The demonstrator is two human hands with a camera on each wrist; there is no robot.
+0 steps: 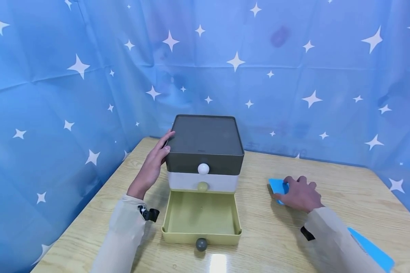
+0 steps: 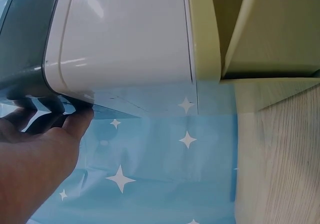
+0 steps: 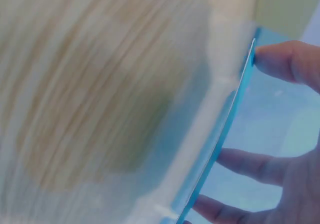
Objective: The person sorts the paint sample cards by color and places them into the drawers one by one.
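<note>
A small drawer unit (image 1: 205, 183) with a dark grey top tier, a white middle tier and a green lower drawer (image 1: 202, 212) stands on the table. The green drawer is pulled out and bare inside. My left hand (image 1: 153, 163) touches the left side of the dark tier, its fingertips near the top edge; the left wrist view shows the fingers against that side (image 2: 27, 59). To the right of the unit, my right hand (image 1: 300, 193) holds a thin flat blue sheet (image 1: 276, 185) with thumb and fingertips. In the right wrist view the sheet (image 3: 226, 116) appears nearly edge-on.
Another flat blue piece (image 1: 372, 248) lies on the wooden table (image 1: 259, 231) at the front right, partly behind my right sleeve. A blue curtain with white stars (image 1: 205, 76) hangs behind the table and along its left side. Round knobs (image 1: 201, 244) stick out from the drawer fronts.
</note>
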